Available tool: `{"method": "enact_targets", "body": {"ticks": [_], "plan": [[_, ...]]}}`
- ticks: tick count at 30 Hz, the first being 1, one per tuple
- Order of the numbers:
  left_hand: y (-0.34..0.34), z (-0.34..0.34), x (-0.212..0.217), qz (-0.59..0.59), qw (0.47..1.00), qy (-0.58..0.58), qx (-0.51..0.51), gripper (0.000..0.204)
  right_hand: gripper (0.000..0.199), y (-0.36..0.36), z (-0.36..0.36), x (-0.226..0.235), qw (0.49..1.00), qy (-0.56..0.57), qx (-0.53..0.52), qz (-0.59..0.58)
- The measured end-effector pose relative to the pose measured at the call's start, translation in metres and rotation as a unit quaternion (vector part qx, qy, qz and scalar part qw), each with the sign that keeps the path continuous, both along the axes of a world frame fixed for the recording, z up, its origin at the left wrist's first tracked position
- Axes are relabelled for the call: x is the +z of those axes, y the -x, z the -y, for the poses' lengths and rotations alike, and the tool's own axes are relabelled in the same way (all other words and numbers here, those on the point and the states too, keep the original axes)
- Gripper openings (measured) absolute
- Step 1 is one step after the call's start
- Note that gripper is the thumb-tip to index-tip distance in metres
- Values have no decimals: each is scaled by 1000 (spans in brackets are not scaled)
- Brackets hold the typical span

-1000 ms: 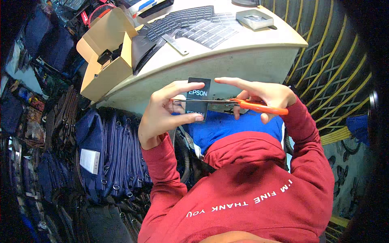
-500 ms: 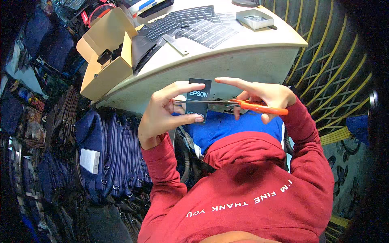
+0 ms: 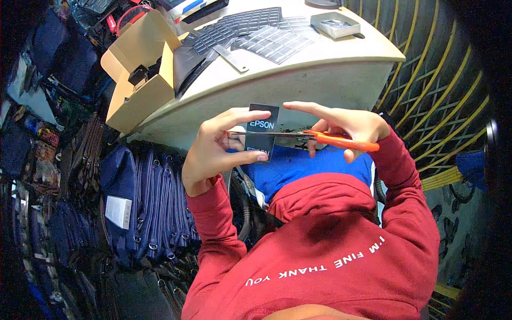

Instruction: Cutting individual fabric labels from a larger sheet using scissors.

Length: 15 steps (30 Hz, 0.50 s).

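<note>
My left hand (image 3: 209,146) pinches a small strip of black labels (image 3: 261,114) with light lettering, its index finger on the upper part and its thumb on the lower part. Across the strip, between the two printed parts, lie the metal blades of a pair of scissors (image 3: 346,142) with orange handles. My right hand (image 3: 354,127) grips those handles, its index finger stretched out toward the strip. Whether the blades have cut fully through cannot be made out. Both hands are held in front of the desk's near side, above my lap.
On the white desk (image 3: 320,52) lie sheets of dark labels (image 3: 274,45), a metal ruler (image 3: 232,58) and a small open tray (image 3: 335,26). An open cardboard box (image 3: 141,101) stands at its left. Dark blue bags (image 3: 160,197) hang or lie at my left; yellow-barred metalwork (image 3: 432,80) is at right.
Hardly anything differs. The upper part of the label strip has shifted very slightly to the right, while both hands and the scissors hold their places.
</note>
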State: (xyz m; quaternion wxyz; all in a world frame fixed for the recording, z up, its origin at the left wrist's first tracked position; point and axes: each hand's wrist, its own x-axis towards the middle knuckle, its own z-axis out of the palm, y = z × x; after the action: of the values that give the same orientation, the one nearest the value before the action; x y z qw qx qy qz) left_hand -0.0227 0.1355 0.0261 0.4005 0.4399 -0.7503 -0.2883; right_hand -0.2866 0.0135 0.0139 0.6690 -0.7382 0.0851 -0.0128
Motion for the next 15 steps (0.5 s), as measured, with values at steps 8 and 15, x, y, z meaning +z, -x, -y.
{"method": "enact_targets", "body": {"ticks": [8,15], "plan": [[1,-1,0,-29,999,-30,10,65,123,1,3,1,998,37,43,35],[3,-1,2,-49,997,-52,5,64,122,0,5,-7,997,34,45,53]]}}
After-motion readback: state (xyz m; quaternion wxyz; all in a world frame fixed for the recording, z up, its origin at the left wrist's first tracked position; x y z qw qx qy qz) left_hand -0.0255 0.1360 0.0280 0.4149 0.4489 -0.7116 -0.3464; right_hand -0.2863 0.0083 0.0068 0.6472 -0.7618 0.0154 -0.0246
